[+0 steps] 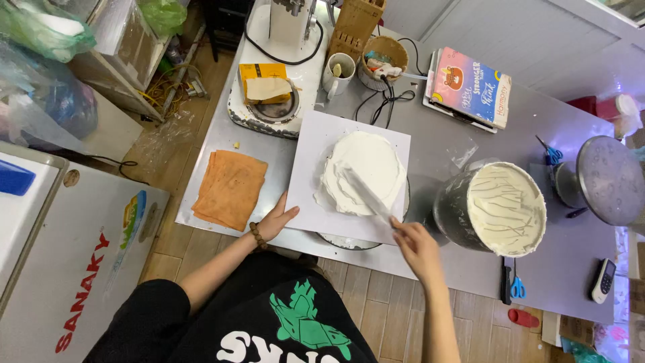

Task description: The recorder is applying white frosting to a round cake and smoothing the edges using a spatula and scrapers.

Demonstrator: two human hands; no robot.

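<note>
Right hand point(418, 247) fingers clenched around handle of long flat metal spatula point(368, 195), blade laid across rough white-frosted round cake point(363, 172). Left hand point(275, 220) released, fingers flat on white square board point(316, 144) corner, near steel table's front edge. Beaded bracelet on wrist. Folded orange cloth point(230, 188) at left edge; shiny metal bowl of ridged cream point(505, 208) right.

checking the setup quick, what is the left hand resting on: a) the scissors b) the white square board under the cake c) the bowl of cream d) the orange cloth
b: the left hand lies flat on the corner of the white square board, with the orange cloth lying apart to its side.
</note>
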